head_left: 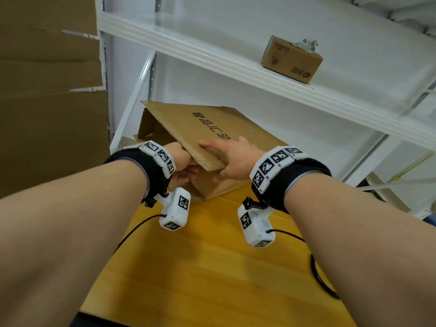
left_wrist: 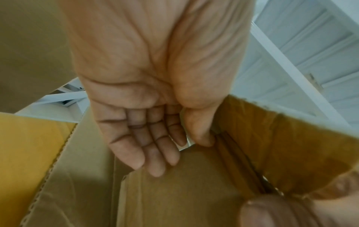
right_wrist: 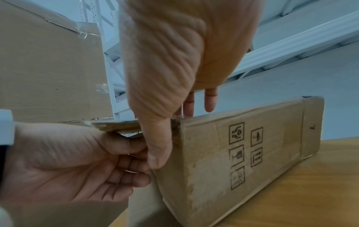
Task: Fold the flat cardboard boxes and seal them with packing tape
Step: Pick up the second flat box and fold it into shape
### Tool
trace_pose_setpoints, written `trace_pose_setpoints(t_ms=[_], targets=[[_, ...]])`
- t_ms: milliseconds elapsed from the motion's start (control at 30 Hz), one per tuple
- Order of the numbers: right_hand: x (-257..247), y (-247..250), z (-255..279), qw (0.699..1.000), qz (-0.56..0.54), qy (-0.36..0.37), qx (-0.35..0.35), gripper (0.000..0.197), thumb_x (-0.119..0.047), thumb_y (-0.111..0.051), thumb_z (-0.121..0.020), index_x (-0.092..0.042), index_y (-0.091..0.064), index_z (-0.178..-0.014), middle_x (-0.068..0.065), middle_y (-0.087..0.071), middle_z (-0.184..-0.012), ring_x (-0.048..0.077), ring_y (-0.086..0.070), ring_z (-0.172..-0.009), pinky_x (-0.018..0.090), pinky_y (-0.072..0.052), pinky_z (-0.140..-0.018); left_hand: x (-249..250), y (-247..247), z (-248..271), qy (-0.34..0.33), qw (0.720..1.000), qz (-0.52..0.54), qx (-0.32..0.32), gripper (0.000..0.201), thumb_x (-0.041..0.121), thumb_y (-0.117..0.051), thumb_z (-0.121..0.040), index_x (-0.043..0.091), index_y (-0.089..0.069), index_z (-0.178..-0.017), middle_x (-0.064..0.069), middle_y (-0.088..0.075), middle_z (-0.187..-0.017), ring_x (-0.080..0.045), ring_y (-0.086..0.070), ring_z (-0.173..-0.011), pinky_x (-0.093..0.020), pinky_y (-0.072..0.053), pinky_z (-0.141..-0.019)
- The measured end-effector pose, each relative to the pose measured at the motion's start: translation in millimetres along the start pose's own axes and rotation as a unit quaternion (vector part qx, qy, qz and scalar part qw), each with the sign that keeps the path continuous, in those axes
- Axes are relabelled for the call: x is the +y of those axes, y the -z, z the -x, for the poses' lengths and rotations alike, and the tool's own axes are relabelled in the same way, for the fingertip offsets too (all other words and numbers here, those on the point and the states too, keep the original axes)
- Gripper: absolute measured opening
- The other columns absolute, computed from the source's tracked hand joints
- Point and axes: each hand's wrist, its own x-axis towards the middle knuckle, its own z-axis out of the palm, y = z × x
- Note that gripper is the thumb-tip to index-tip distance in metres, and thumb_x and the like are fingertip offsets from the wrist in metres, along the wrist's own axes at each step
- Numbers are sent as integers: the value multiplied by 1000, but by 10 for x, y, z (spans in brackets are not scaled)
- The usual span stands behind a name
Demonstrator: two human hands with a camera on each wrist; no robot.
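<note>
A brown cardboard box (head_left: pixel 200 128) with black printed characters lies half opened at the far end of the yellow table (head_left: pixel 212 267). My left hand (head_left: pixel 184 161) holds the near edge of its top panel, fingers reaching inside the box (left_wrist: pixel 184 192). In the left wrist view a small white scrap sits between thumb and forefinger of the left hand (left_wrist: pixel 147 138). My right hand (head_left: pixel 233 156) clasps the near corner, fingers flat on top and thumb down the corner edge. The right wrist view shows the box side (right_wrist: pixel 223 153) with handling symbols, and both hands meeting there.
White metal shelving (head_left: pixel 212 50) rises behind the table, with a small printed carton (head_left: pixel 291 59) on its shelf. Large flat cardboard sheets (head_left: pixel 47 90) stand at the left. Black cables (head_left: pixel 316 267) trail from the wrist cameras over the table.
</note>
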Motion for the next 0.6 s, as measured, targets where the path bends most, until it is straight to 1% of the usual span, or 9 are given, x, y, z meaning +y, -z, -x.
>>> trace_pose_setpoints(t_ms=[67,100,200,267,333,367,467,533,600], targets=[[-19,-4,-19,1000,0,4,-9,95,-50,-74,-79,-57,-10,-149,-7,-37,-153,27,-34,-130,51,-37,-103,14,61,2,-5,1000,8,-5,9,11,-56,-95,6,-63,-93,-9,-65,-76,-23,-62,-67,-32,-51,-60],[-26,-12,-27,1000,-7,4,-23,98,-53,-75,-78,-57,-8,-150,-6,-30,-157,29,-31,-134,54,-35,-106,-1,95,-4,-9,1000,9,1,11,11,-56,-94,5,-64,-99,-10,-66,-80,-24,-64,-70,-32,-52,-61],[-67,-54,-61,996,-53,-1,-68,106,-72,-71,-69,-58,-3,-150,-4,-8,-165,36,-14,-147,60,-23,-114,-37,140,9,-8,1000,17,-1,20,10,-54,-95,1,-62,-111,-16,-69,-93,-29,-68,-81,-36,-55,-66],[-102,-66,-112,994,-74,-2,-81,105,-81,-63,-68,-57,-3,-150,-1,-3,-166,37,-7,-150,61,-19,-117,-41,141,21,-2,999,37,-17,22,8,-52,-96,1,-60,-115,-20,-68,-103,-33,-68,-86,-42,-57,-73],[-118,-58,-173,990,-112,-6,-90,98,-88,-49,-71,-53,-6,-152,1,-6,-166,35,-11,-150,60,-19,-118,-18,154,29,-6,998,64,-25,25,7,-50,-97,2,-58,-120,-20,-67,-106,-33,-67,-88,-42,-57,-75],[-124,-46,-201,985,-142,-9,-93,95,-90,-41,-73,-51,-8,-153,1,-10,-166,33,-14,-150,58,-19,-118,-5,168,24,-8,997,68,-29,26,6,-49,-98,3,-57,-122,-19,-67,-109,-33,-67,-92,-41,-56,-76],[-135,26,-234,964,-247,-13,-103,86,-88,-27,-80,-45,-17,-154,-3,-21,-164,24,-23,-149,55,-18,-120,5,206,2,-10,997,65,-39,27,6,-46,-99,3,-56,-124,-20,-67,-112,-33,-66,-102,-41,-55,-82],[-118,71,-254,955,-284,-38,-80,83,-85,-26,-82,-43,-22,-154,-4,-27,-161,23,-31,-146,50,-21,-119,-20,214,-8,-9,997,57,-48,26,4,-42,-100,3,-56,-122,-18,-69,-108,-31,-66,-100,-41,-54,-86],[-96,58,-288,961,-256,-82,-66,91,-84,-41,-79,-38,-19,-155,-3,-30,-160,24,-36,-142,41,-28,-114,-43,220,-34,-10,997,57,-60,26,1,-42,-99,5,-56,-120,-16,-69,-102,-30,-66,-96,-43,-53,-89]])
